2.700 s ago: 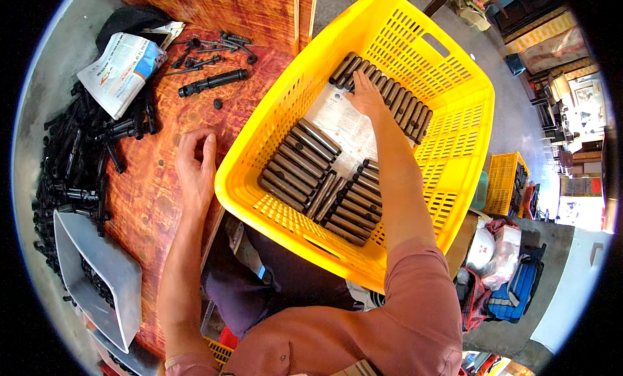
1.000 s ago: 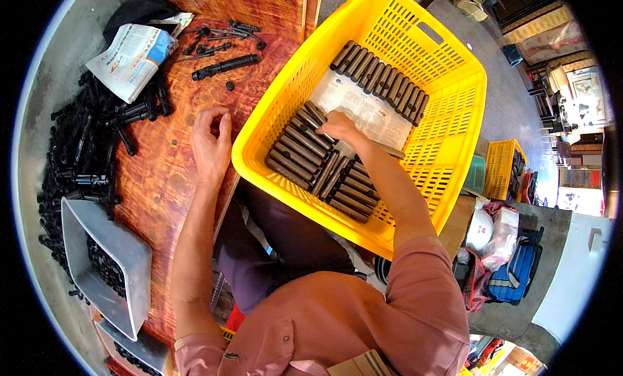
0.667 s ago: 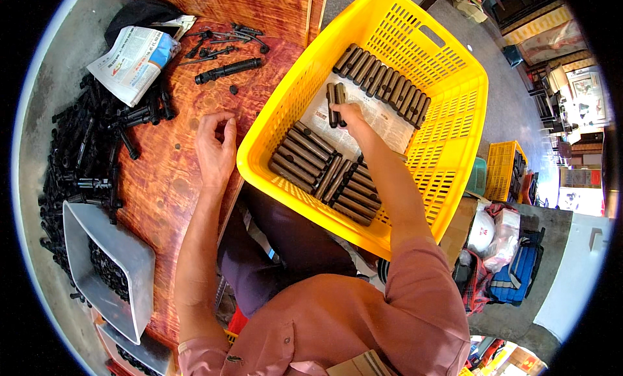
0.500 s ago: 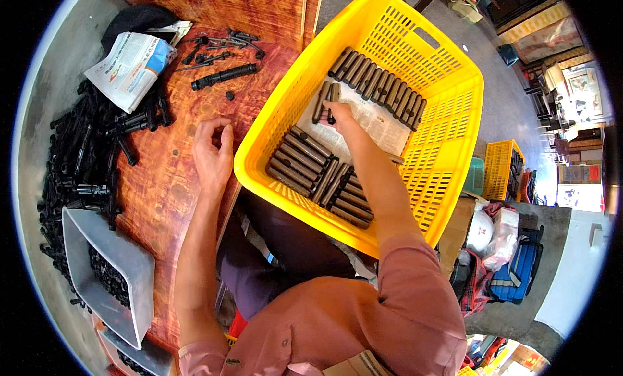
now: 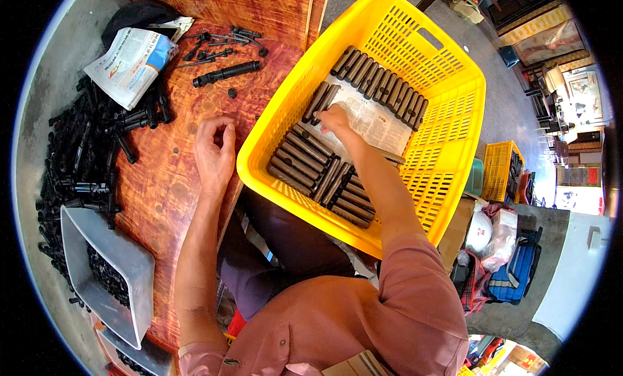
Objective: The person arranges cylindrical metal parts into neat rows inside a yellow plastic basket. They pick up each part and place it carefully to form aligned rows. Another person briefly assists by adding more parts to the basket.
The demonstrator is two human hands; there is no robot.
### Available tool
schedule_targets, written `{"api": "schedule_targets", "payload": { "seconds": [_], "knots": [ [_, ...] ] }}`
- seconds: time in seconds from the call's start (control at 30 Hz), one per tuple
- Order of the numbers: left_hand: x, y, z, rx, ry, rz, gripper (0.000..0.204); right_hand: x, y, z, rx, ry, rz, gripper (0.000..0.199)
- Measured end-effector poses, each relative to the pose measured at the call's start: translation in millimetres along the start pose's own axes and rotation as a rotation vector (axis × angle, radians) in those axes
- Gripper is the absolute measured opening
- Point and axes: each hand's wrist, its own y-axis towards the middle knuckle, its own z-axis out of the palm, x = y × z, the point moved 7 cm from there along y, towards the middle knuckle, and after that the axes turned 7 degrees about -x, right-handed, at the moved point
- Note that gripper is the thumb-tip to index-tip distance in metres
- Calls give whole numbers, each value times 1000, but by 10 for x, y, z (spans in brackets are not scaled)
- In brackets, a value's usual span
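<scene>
crate [image 5: 454,103]: glossy yellow plastic, slotted
rods [image 5: 305,162]: dark matt metal
desk [image 5: 162,188]: reddish varnished wood
newspaper [image 5: 130,58]: paper

A folded newspaper [image 5: 132,65] with blue and white print was laid at the far left of the wooden table [image 5: 170,181], partly over a heap of dark parts [image 5: 84,149]. A second printed sheet [image 5: 373,119], white with grey text, was spread flat on the floor of the yellow crate [image 5: 454,116], between rows of dark rods [image 5: 379,84]. At the right edge, a pale framed poster [image 5: 587,90] was seen, too small to be made out further.
</scene>
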Motion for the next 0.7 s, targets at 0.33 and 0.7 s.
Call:
{"api": "schedule_targets", "payload": {
  "seconds": [0.33,0.7],
  "knots": [
    [71,-8,8,8,-12,-62,13,378,-401,66,-212,-229,-163,90],
    [33,5,28,-5,-14,-23,13,305,157,-246,-336,-214,-309,80]
  ]
}}
